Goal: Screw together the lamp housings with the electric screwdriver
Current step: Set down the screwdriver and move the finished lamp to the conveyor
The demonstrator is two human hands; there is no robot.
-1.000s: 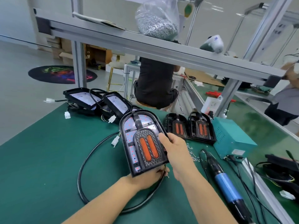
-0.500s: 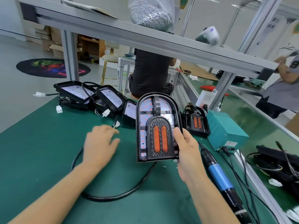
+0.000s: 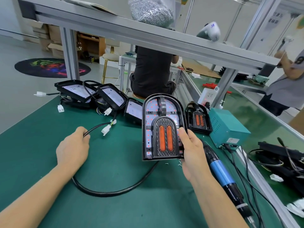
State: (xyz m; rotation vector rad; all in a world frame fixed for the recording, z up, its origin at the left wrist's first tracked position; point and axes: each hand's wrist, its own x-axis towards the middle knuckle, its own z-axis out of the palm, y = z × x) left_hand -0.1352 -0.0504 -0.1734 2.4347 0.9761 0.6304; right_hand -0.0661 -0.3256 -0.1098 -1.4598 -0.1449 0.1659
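- Head view, step in hand: the person appears to be readying one lamp housing [image 3: 162,127] for screwing; it is raised off the green desk [image 3: 41,145], tilted up to face the camera, near the middle of the desk toward its far edge. No screw is being driven.
- Head view, right grip: the right hand [image 3: 191,150] holds the housing by its right edge, thumb laid on the front and the other fingers hidden behind it.
- Head view, left grip: the left hand [image 3: 72,148] is curled narrowly round the black cable [image 3: 115,191], close to its white connector [image 3: 106,130]; the cable loops over the desk toward the housing's lower edge.
- Head view, next move, as a judgement: the housing would need to be laid flat, the cable cleared aside, and a hand freed for the electric screwdriver [image 3: 220,171], which lies untouched toward the desk's right edge.
- Head view, supplies: loose screws [image 3: 179,162] lie on the desk just beside the housing's lower right corner; more housings [image 3: 198,120] wait at the far edge.
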